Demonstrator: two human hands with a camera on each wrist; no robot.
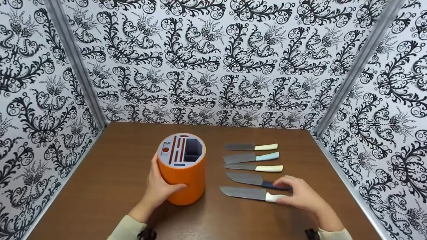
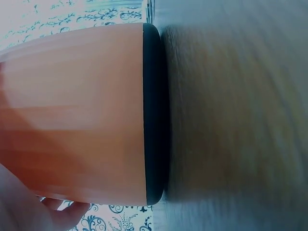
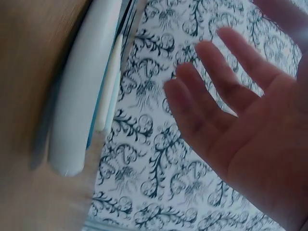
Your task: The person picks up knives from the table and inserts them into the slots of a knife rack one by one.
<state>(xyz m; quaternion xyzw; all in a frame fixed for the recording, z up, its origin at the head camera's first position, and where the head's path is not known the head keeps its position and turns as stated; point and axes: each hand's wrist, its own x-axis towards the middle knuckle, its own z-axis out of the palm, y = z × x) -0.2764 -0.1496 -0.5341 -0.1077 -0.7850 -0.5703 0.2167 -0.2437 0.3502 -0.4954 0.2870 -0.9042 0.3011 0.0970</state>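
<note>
An orange cylindrical knife block (image 1: pixel 188 183) with a slotted grey top stands upright on the table. My left hand (image 1: pixel 158 187) grips its left side, thumb across the front. In the left wrist view its dark base (image 2: pixel 156 115) meets the tabletop. Over to the right, my right hand (image 1: pixel 302 196) hovers at the handles of the two nearest knives: a white-handled knife (image 1: pixel 243 192) and a dark-blue-handled knife (image 1: pixel 245 178). From the right wrist, loosely bent fingers (image 3: pixel 211 72) appear apart from the white handle (image 3: pixel 82 91), holding nothing.
Beyond them lie a cream-handled knife (image 1: pixel 269 168), a light-blue-handled knife (image 1: pixel 268 156) and another cream-handled knife (image 1: pixel 267 147), blades pointing left. Patterned walls (image 1: pixel 206 66) enclose the brown table (image 1: pixel 116 160) at the back and both sides.
</note>
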